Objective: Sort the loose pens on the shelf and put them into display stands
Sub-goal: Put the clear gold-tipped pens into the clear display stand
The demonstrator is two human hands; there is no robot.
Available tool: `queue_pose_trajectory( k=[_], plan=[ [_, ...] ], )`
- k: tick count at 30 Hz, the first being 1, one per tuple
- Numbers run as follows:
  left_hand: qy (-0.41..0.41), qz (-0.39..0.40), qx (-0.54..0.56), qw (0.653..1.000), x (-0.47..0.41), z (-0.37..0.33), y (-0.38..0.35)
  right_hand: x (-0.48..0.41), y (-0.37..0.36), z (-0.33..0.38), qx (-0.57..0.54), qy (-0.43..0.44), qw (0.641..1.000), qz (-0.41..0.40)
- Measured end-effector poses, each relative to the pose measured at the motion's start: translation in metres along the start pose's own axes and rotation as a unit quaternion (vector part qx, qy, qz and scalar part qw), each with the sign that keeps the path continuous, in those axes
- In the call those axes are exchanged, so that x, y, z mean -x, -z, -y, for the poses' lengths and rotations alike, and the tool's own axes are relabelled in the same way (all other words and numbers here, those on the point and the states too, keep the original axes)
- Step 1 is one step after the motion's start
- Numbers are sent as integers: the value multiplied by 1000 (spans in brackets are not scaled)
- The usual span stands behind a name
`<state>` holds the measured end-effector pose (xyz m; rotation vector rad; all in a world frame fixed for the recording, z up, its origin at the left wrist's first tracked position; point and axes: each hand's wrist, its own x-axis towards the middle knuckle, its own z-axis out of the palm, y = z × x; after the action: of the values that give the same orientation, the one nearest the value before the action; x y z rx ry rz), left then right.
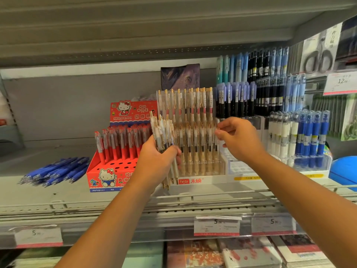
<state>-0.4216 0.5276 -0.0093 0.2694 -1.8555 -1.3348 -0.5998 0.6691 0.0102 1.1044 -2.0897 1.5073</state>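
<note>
My left hand (156, 161) grips a bundle of white-and-gold pens (164, 136), tips pointing down, in front of the clear tiered display stand (202, 171). That stand holds rows of the same gold-clipped pens (191, 109). My right hand (239, 138) reaches to the stand's right side and pinches the top of one pen in the lower row with thumb and forefinger. A loose pile of blue pens (58, 171) lies flat on the shelf at the left. A red cartoon-cat box stand (108, 176) with red pens (123, 142) sits between the pile and the clear stand.
Further stands to the right hold black, light-blue, white and dark-blue pens (309, 132). Packaged scissors (318, 59) hang at the upper right. A blue round object (345, 171) sits at the far right. A wire rail (193, 202) and price tags (216, 226) run along the shelf front.
</note>
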Motion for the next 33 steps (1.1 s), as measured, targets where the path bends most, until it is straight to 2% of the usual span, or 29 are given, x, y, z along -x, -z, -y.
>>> queue_pose_trajectory(
  k=[7, 11, 13, 17, 20, 23, 28, 33],
  plan=[
    [-9, -7, 43, 999, 0, 0, 1, 0, 4, 2, 2, -8, 1000, 3],
    [-16, 14, 45, 999, 0, 1, 0, 7, 5, 3, 95, 45, 993, -45],
    [-20, 26, 46, 998, 0, 1, 0, 12, 3, 9, 98, 53, 991, -68],
    [-25, 42, 68, 996, 1, 1, 0, 23, -8, 37, 14, 67, 997, -46],
    [-39, 60, 75, 995, 1, 1, -1, 28, -20, 61, -117, 22, 991, 60],
    [-61, 64, 54, 995, 2, 1, -2, 30, -33, 75, -172, -19, 977, 122],
    [-95, 53, 6, 994, 2, -1, 3, 30, -39, 80, -231, -52, 966, 109],
    [-96, -6, -4, 995, -1, 2, 18, 26, -42, 86, -304, -54, 949, 61]
  ],
)
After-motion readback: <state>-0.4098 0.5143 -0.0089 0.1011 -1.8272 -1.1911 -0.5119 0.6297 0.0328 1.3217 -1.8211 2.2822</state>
